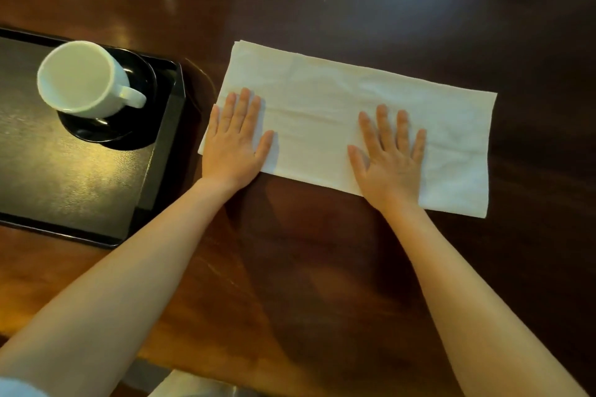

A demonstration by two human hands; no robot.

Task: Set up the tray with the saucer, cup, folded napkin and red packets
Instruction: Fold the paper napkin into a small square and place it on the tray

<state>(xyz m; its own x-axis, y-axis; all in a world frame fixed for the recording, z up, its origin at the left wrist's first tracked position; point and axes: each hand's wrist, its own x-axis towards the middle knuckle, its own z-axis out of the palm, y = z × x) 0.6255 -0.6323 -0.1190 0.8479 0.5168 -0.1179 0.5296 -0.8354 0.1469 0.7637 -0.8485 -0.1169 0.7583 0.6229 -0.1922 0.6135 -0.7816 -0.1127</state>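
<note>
A white napkin point(325, 106), folded into a long rectangle, lies flat on the dark wooden table to the right of the tray. My left hand point(237, 138) rests palm down on its left end, fingers spread. My right hand point(388, 155) presses flat on its middle-right part, fingers also apart. The black tray point(161, 151) sits at the left. On its far right corner stands a black saucer point(129, 135) with an empty white cup point(77, 79) upright on it, handle pointing right. No red packets are in view.
The glossy dark wooden table point(322, 267) stretches around the napkin, with bright light reflections at the far side. The near part of the tray's floor is bare. A pale sleeve edge shows at the bottom left corner.
</note>
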